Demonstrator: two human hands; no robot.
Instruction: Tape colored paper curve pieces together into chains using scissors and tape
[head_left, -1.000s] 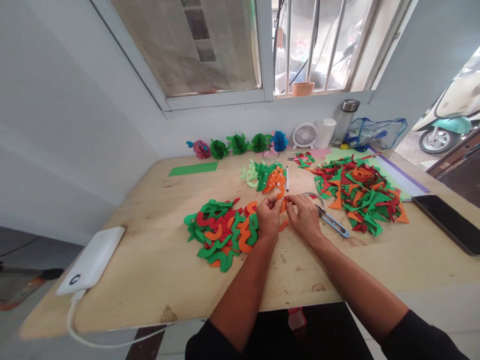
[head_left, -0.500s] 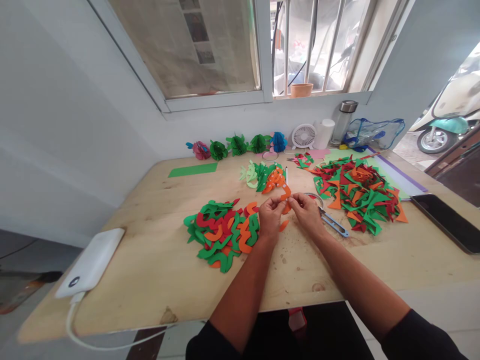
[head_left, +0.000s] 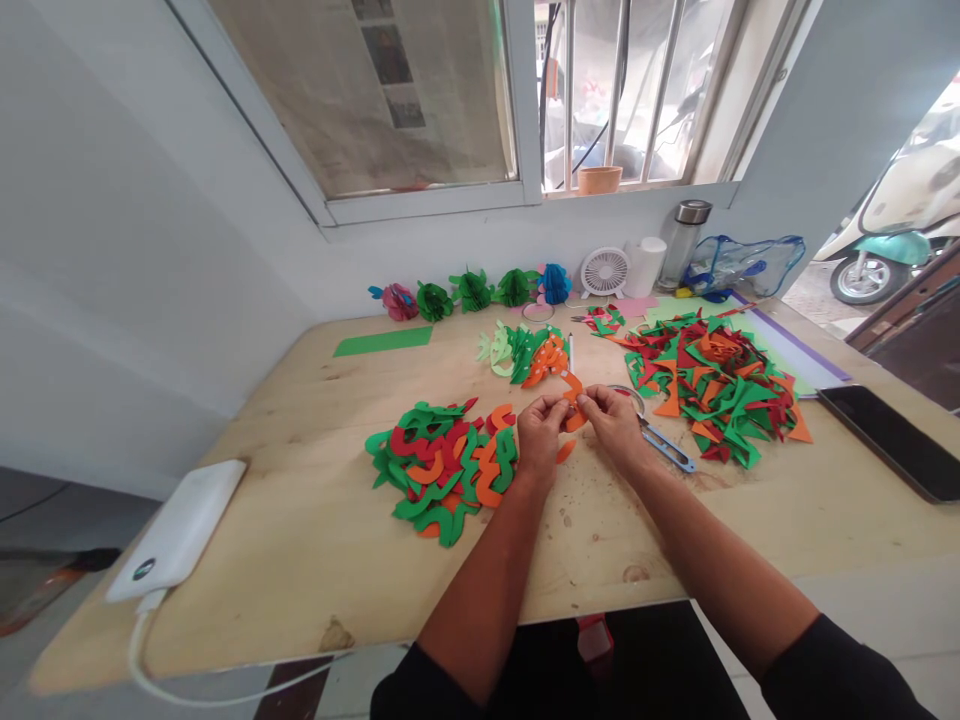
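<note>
This looks like a simple home craft corner: a bare plywood table (head_left: 300, 540) stands under a barred window (head_left: 622, 90), with a scooter (head_left: 892, 210) parked just outside and paper cutouts (head_left: 712, 390) heaped on the tabletop.
</note>
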